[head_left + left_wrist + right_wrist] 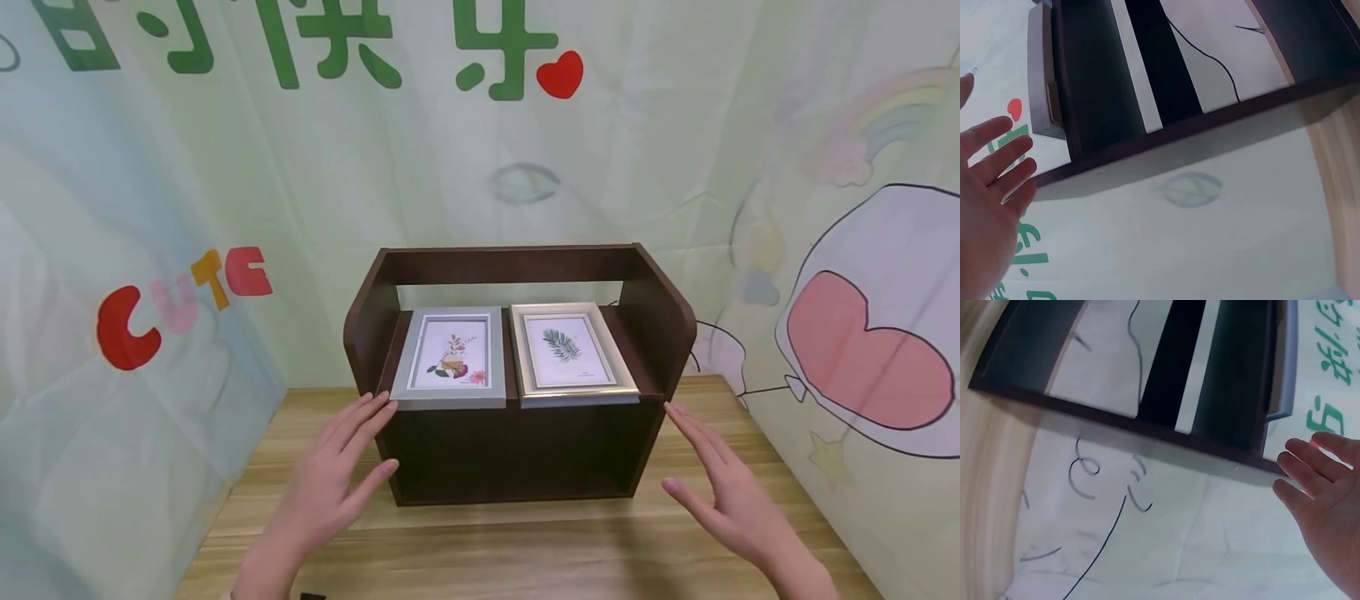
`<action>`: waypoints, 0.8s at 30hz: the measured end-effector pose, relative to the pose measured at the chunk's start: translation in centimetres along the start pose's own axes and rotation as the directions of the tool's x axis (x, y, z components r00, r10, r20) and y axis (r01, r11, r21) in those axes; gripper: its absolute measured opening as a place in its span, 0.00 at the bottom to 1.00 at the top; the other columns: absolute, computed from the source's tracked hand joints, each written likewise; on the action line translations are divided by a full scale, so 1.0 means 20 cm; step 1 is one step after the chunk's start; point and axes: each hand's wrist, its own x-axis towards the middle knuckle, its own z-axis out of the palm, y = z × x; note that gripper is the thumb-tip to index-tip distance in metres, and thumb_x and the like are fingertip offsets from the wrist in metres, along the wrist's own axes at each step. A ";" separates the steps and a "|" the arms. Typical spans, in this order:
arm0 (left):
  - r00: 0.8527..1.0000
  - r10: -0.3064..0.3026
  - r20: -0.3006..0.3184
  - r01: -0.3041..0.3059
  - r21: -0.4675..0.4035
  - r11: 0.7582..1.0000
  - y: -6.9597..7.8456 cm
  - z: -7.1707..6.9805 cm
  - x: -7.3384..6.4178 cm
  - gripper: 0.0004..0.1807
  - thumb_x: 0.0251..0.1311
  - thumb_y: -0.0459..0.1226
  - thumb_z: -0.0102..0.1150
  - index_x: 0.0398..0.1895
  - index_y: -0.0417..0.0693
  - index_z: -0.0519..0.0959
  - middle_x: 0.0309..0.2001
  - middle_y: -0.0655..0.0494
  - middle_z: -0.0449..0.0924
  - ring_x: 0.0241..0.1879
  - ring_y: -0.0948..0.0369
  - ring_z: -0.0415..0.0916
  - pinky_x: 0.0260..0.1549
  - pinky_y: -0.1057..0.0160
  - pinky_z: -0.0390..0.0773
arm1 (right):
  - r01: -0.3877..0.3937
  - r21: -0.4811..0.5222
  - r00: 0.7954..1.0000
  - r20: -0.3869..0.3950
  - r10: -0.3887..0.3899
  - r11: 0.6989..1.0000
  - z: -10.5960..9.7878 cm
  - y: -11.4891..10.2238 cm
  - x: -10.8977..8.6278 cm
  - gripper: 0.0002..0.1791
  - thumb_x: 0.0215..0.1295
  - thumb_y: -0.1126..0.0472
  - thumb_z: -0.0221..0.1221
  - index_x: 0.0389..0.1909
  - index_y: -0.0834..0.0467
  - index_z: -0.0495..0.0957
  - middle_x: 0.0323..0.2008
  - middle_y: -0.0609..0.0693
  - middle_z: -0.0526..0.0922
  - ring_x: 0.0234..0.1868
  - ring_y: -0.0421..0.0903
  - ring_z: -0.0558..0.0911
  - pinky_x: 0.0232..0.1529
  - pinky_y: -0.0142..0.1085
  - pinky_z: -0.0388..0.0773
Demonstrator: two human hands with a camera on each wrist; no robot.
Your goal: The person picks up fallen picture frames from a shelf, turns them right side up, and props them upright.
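A dark brown wooden shelf (517, 454) stands on the table, with raised side panels and a back rail. On its upper board lie two picture frames: a grey one (401, 379) with a flower print at left, and a gold one (626, 379) with a green leaf print at right. My left hand (326, 479) has straight, spread fingers, their tips right at the shelf's front left corner. At the front right corner, the fingertips of my right hand (731, 492) come close to the side panel, fingers extended. Neither hand grips anything.
The shelf sits on a wood-grain table (517, 550). Behind and to both sides hangs a printed cloth backdrop (330, 192) with green characters, hearts and a balloon drawing. A small black object (312, 596) shows at the bottom edge near my left wrist.
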 end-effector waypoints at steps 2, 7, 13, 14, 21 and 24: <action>1.000 0.010 -0.010 -0.010 -0.021 1.000 0.01 0.01 0.02 0.34 0.60 0.49 0.58 0.69 0.51 0.65 0.68 0.53 0.65 0.68 0.51 0.58 0.71 0.70 0.43 | 0.022 0.018 1.000 -0.011 -0.022 1.000 0.00 -0.02 0.02 0.47 0.53 0.59 0.67 0.73 0.53 0.54 0.71 0.51 0.60 0.72 0.38 0.56 0.65 0.15 0.44; 1.000 0.010 -0.021 -0.011 -0.050 0.999 0.04 0.04 0.07 0.34 0.59 0.47 0.60 0.68 0.49 0.65 0.68 0.52 0.65 0.68 0.52 0.59 0.70 0.73 0.44 | 0.068 0.064 0.997 -0.038 -0.066 0.996 0.03 -0.08 0.09 0.47 0.53 0.59 0.68 0.73 0.54 0.55 0.71 0.53 0.61 0.72 0.44 0.58 0.66 0.17 0.45; 0.999 -0.035 -0.003 0.035 -0.072 0.997 0.06 0.06 0.15 0.37 0.55 0.43 0.64 0.69 0.50 0.64 0.68 0.50 0.63 0.68 0.54 0.59 0.68 0.64 0.58 | 0.037 0.092 0.998 -0.063 -0.031 0.995 0.07 -0.17 0.20 0.43 0.57 0.59 0.66 0.72 0.52 0.56 0.70 0.50 0.63 0.70 0.44 0.61 0.66 0.17 0.46; 0.999 -0.037 -0.003 0.037 -0.076 0.996 0.06 0.07 0.16 0.37 0.55 0.43 0.65 0.69 0.50 0.64 0.68 0.50 0.63 0.67 0.53 0.59 0.67 0.61 0.61 | 0.033 0.094 0.997 -0.071 -0.026 0.995 0.08 -0.18 0.22 0.42 0.58 0.59 0.65 0.72 0.52 0.57 0.69 0.50 0.64 0.70 0.44 0.62 0.66 0.17 0.47; 0.999 -0.037 -0.017 0.035 -0.100 0.994 0.06 0.10 0.25 0.37 0.55 0.41 0.65 0.69 0.46 0.63 0.68 0.47 0.64 0.67 0.52 0.60 0.62 0.49 0.67 | -0.026 0.112 0.997 -0.070 0.034 0.993 0.13 -0.27 0.36 0.39 0.61 0.55 0.63 0.71 0.48 0.58 0.67 0.47 0.67 0.66 0.48 0.68 0.64 0.47 0.67; 0.998 -0.050 -0.031 0.047 -0.113 0.993 0.06 0.11 0.29 0.37 0.55 0.40 0.65 0.68 0.44 0.64 0.67 0.46 0.64 0.66 0.51 0.60 0.61 0.47 0.67 | -0.036 0.139 0.998 -0.049 0.043 0.990 0.14 -0.31 0.42 0.38 0.61 0.53 0.63 0.71 0.49 0.58 0.67 0.48 0.66 0.67 0.49 0.67 0.63 0.53 0.67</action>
